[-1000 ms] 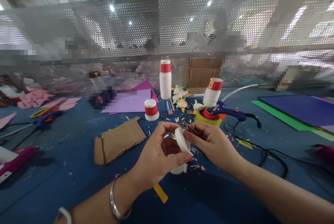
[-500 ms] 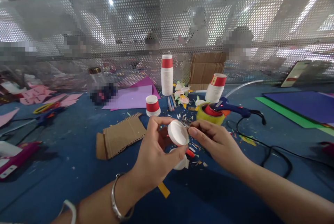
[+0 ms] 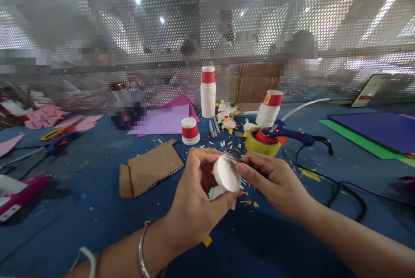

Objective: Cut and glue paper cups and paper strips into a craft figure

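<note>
My left hand (image 3: 197, 196) grips the round white base of a paper cup (image 3: 228, 174) between thumb and fingers, its flat face tilted up toward me. At its far right edge, my right hand (image 3: 275, 178) is closed in a pinch on something thin and greyish, mostly hidden by the fingers. Below the held piece lies another white round piece (image 3: 215, 192), partly covered by my left hand. Small paper scraps (image 3: 249, 202) are scattered around it. Beyond my hands, a red-and-white paper cup (image 3: 190, 131) stands upside down.
Behind stand a tall stack of cups (image 3: 208, 96) and a shorter one (image 3: 267, 111). A blue glue gun (image 3: 292, 133) rests on a yellow tape roll (image 3: 259, 145), its cord trailing right. Cardboard (image 3: 152, 167) lies left, purple paper (image 3: 162, 120) behind it, coloured sheets (image 3: 372, 133) right.
My left hand has shifted slightly right and down with the cup base, turning its flat face more toward me. My right hand has moved slightly right, staying at the rim.
</note>
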Motion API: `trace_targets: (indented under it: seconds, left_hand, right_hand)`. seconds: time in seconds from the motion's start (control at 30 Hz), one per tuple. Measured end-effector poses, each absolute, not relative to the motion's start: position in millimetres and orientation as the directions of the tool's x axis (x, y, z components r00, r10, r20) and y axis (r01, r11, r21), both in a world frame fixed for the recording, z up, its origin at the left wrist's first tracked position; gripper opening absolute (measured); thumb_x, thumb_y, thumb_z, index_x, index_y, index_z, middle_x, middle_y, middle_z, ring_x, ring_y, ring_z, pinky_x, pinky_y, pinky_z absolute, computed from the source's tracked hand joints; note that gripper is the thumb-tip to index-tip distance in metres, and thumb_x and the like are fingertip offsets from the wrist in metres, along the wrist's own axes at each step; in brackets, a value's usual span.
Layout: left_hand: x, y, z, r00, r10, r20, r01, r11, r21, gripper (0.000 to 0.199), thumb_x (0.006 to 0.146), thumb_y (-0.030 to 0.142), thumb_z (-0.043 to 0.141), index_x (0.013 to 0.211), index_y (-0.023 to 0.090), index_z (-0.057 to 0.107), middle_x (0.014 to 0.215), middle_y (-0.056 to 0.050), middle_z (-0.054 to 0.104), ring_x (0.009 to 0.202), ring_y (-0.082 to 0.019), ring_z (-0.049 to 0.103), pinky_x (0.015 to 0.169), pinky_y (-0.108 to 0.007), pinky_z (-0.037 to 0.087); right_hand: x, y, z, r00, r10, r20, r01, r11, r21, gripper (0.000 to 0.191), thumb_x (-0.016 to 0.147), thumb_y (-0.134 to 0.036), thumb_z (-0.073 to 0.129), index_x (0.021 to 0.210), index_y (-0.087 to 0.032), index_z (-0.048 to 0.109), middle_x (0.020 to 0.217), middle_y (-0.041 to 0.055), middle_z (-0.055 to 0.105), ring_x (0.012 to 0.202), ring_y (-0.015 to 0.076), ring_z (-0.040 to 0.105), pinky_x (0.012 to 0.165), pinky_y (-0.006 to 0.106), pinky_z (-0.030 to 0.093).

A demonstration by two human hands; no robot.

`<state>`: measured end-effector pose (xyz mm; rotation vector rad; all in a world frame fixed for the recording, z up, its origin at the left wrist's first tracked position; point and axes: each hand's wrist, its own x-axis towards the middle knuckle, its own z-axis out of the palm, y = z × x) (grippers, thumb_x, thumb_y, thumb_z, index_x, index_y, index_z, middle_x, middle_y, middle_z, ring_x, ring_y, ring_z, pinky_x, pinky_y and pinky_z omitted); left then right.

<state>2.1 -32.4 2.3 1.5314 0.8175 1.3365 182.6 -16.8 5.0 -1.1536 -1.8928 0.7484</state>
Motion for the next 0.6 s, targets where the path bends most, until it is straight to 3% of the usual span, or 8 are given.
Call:
trace_targets:
  seconds: [0.17, 0.6]
  left_hand:
    - [2.1, -31.3, -1.2, 0.205, 0.870, 0.448, -0.124, -0.431, 0.894, 0.045, 0.072, 0.016, 0.081, 0.102, 0.023, 0.048, 0.113, -0.004, 0.054, 0.100, -0.017, 0.065, 0.080, -0.030, 0.059]
    - [-0.6, -28.3, -3.3, 0.228, 0.858, 0.460, -0.138, -0.439, 0.888, 0.047, 0.072, 0.015, 0.083, 0.104, 0.024, 0.049, 0.115, -0.003, 0.055, 0.101, -0.015, 0.066, 0.081, -0.027, 0.060]
  right_hand:
    - [183.5, -17.5, 4.8, -0.281, 0.897, 0.340, 0.460, 0.437, -0.773, 0.043, 0.098, -0.052, 0.046, 0.070, -0.020, 0.056, 0.063, -0.0015, 0.050, 0.058, 0.0123, 0.044, 0.054, 0.025, 0.036]
    - [185.8, -15.5, 4.0, -0.302, 0.898, 0.321, 0.430, 0.429, -0.795, 0.041, 0.097, -0.052, 0.048, 0.072, -0.020, 0.055, 0.064, -0.0023, 0.047, 0.060, 0.0122, 0.042, 0.054, 0.025, 0.035]
